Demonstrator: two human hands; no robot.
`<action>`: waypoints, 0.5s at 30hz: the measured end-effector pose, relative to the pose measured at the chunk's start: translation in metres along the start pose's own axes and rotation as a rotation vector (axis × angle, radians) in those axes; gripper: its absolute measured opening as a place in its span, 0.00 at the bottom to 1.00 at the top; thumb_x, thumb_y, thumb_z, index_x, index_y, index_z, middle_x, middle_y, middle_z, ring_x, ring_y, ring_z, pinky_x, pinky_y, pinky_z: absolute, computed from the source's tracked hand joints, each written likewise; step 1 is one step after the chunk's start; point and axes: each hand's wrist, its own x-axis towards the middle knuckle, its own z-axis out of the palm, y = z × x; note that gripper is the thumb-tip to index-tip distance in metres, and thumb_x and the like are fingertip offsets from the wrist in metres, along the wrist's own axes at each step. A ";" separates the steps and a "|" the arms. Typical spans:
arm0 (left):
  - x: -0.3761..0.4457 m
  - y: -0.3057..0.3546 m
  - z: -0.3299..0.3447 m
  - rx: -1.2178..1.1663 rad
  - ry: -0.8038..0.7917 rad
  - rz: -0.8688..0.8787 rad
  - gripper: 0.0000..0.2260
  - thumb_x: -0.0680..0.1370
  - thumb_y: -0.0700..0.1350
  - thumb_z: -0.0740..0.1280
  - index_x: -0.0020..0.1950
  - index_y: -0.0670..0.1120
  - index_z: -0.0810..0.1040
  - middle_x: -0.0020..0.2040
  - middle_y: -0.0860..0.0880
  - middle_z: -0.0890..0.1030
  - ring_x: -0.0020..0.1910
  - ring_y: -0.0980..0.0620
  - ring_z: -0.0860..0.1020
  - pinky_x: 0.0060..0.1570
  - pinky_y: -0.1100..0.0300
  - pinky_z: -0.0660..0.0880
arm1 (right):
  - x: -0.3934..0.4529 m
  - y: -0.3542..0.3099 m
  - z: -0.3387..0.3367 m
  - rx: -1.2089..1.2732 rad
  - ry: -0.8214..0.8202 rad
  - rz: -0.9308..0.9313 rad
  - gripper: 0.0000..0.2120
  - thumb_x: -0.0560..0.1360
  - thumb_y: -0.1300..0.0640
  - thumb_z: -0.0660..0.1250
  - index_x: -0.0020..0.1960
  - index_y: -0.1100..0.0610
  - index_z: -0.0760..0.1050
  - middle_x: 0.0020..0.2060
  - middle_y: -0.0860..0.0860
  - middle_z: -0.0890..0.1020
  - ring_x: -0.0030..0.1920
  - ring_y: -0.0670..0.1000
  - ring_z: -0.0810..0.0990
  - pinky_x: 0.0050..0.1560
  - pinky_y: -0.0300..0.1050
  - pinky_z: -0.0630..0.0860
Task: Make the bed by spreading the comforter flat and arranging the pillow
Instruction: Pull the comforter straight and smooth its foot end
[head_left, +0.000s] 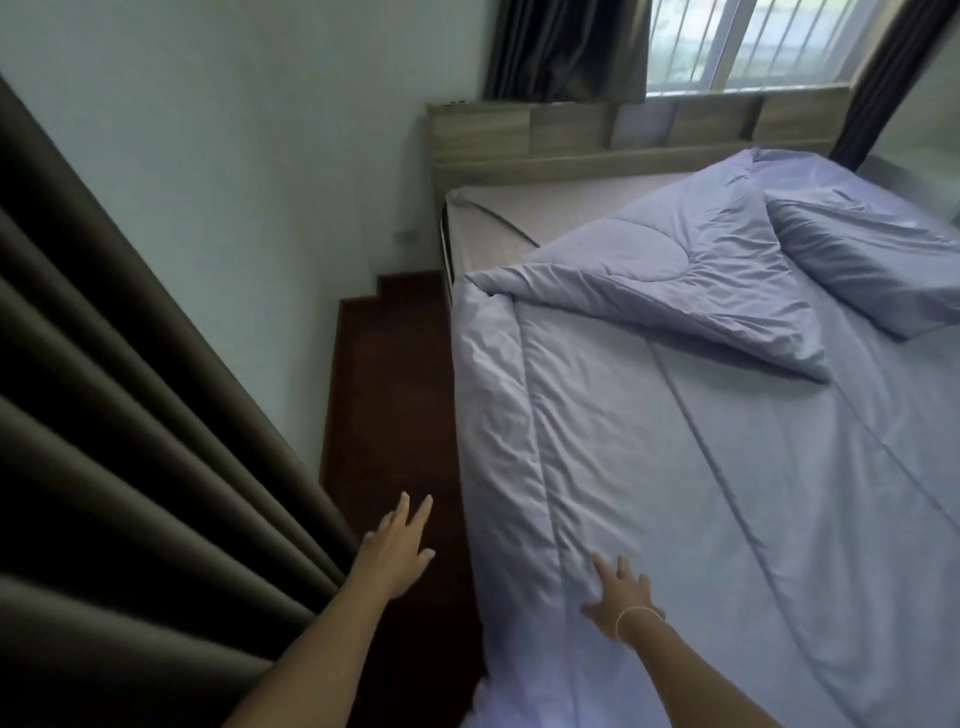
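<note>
A pale lavender comforter (701, 467) covers most of the bed (498, 218), hanging over its left edge, but its upper left corner is folded back diagonally toward the middle, leaving a triangular flap lying on top and a strip of bare beige mattress sheet (545, 208) showing near the head of the bed. The cloth along the left edge is wrinkled and bunched, while the middle lies smoother with long stitched seams running down it. A pillow (872, 265) in the same lavender fabric lies on the comforter toward the right side near the head of the bed, set at an angle, its lower corner just beside the tip of the folded flap. The right hand (623, 597) rests palm down on the comforter near the left edge at the foot end, fingers spread and holding nothing; a thin bracelet (636, 618) circles the wrist. The left hand (397, 551) hovers off the bed over the dark wooden floor (395, 389), fingers extended and parted, empty, close to the folds of a dark brown curtain (130, 415) at the left. A wooden headboard (571, 140) with open cubbies stands at the head of the bed beneath a window (753, 41).
</note>
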 end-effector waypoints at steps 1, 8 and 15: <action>0.007 -0.013 -0.008 0.000 0.010 0.005 0.33 0.80 0.55 0.58 0.78 0.53 0.42 0.79 0.44 0.44 0.76 0.43 0.55 0.69 0.45 0.63 | 0.007 -0.012 -0.001 0.010 -0.006 0.008 0.39 0.75 0.41 0.62 0.76 0.40 0.42 0.77 0.49 0.40 0.77 0.62 0.43 0.71 0.65 0.57; 0.062 -0.065 -0.052 0.017 0.007 0.048 0.33 0.80 0.54 0.58 0.78 0.53 0.42 0.79 0.44 0.45 0.75 0.43 0.56 0.69 0.45 0.63 | 0.042 -0.059 -0.003 -0.107 -0.110 0.110 0.39 0.60 0.35 0.64 0.69 0.43 0.64 0.71 0.55 0.66 0.70 0.58 0.67 0.69 0.55 0.66; 0.147 -0.038 -0.100 0.036 0.055 0.208 0.32 0.80 0.54 0.59 0.78 0.52 0.44 0.78 0.43 0.48 0.75 0.42 0.58 0.68 0.46 0.63 | 0.073 -0.110 -0.084 -0.017 0.168 0.152 0.28 0.73 0.39 0.59 0.71 0.43 0.61 0.68 0.53 0.70 0.67 0.58 0.69 0.65 0.58 0.66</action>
